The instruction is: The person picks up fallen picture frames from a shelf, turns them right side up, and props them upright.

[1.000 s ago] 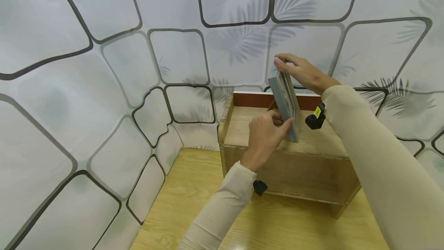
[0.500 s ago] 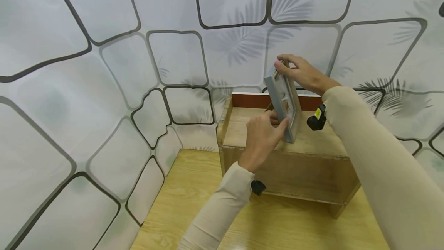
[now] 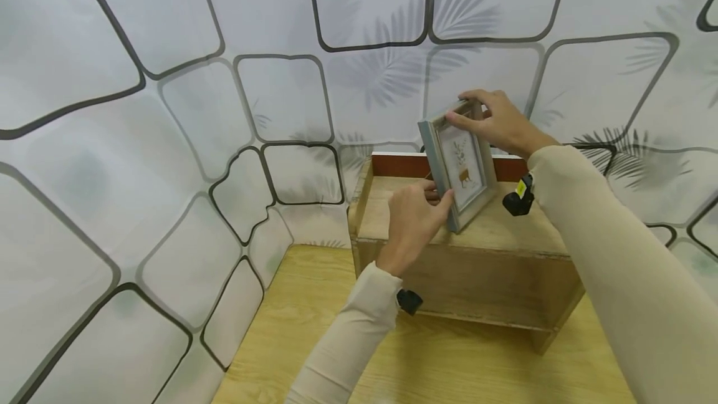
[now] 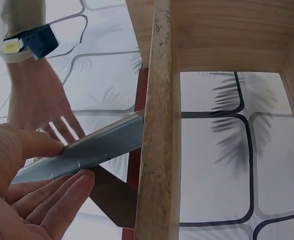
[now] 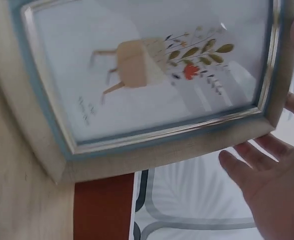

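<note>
A picture frame point(image 3: 462, 164) with a pale wood-toned front and blue-grey sides stands tilted on the top board of a small wooden shelf point(image 3: 521, 232). Its print of a brown pot with flowers shows in the right wrist view. My left hand point(image 3: 415, 217) pinches the frame's lower left side between thumb and fingers. At the upper right corner, my right hand point(image 3: 499, 123) holds the top edge, thumb in front and fingers behind. In the left wrist view a dark brown stand flap point(image 4: 114, 197) juts from behind the frame.
A reddish-brown strip point(image 3: 399, 164) with a white upper edge runs along the shelf's back. Raised side panels point(image 3: 361, 195) bound the top board. The shelf stands on a yellow wood-grain surface point(image 3: 314, 285), against a patterned wall covering point(image 3: 291, 98).
The frame has turned from nearly edge-on, so its printed front now faces the head camera. My left hand has shifted slightly left and my right hand slightly right with it.
</note>
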The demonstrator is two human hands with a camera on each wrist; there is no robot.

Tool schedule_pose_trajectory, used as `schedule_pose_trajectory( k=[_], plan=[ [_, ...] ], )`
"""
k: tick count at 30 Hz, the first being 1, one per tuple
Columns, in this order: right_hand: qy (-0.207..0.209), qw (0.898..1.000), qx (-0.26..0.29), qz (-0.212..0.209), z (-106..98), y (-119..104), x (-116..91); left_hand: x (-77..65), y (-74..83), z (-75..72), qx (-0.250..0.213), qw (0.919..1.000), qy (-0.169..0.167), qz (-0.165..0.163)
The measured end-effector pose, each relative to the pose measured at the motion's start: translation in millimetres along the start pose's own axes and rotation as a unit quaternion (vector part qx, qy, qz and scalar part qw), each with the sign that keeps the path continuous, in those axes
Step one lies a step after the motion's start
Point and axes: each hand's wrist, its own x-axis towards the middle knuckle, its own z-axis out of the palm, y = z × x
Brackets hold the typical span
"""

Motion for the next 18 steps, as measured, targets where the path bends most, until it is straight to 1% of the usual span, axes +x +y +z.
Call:
schedule_pose_trajectory(
  k=[3, 9, 18],
  plan=[
    [0.01, 1.0, -0.019, 0.01, 0, 1, -3, 0.7, -1.1, -0.6, 0.004, 1.0, 0.002, -0.001],
    [0.044, 0.999, -0.032, -0.002, 1, 3, -7, 2.8, -0.9, 0.0, 0.011, 0.9999, 0.002, -0.003],
    [0.072, 0.996, -0.057, 0.005, -3, 3, -11, 4.2, -2.3, 0.5, 0.007, 0.9999, 0.003, -0.01]
  ],
)
